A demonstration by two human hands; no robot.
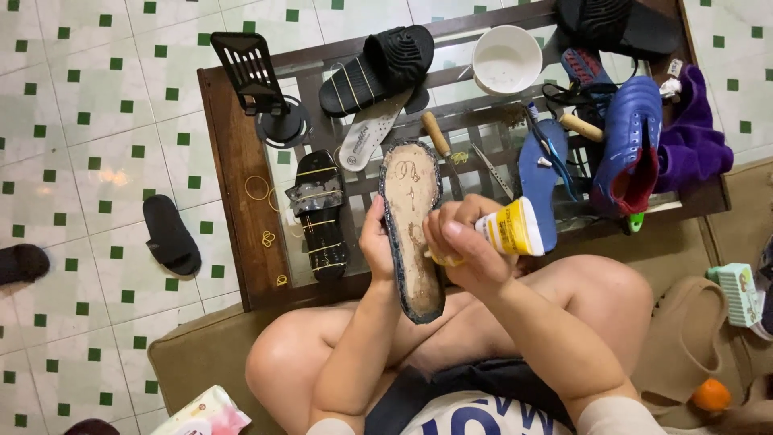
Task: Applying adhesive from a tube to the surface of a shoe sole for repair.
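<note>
The sole (412, 229) stands nearly upright in view, its long axis running from the table edge down toward the person's lap, one rounded end up by the glass table (233, 153). The left hand (376, 242) grips its left edge, fingers curled behind. The right hand (465, 246) is closed round a yellow-and-white glue tube (509, 228), nozzle against the sole's right edge. The sole's face is tan, rough and smeared, with a dark rim.
</note>
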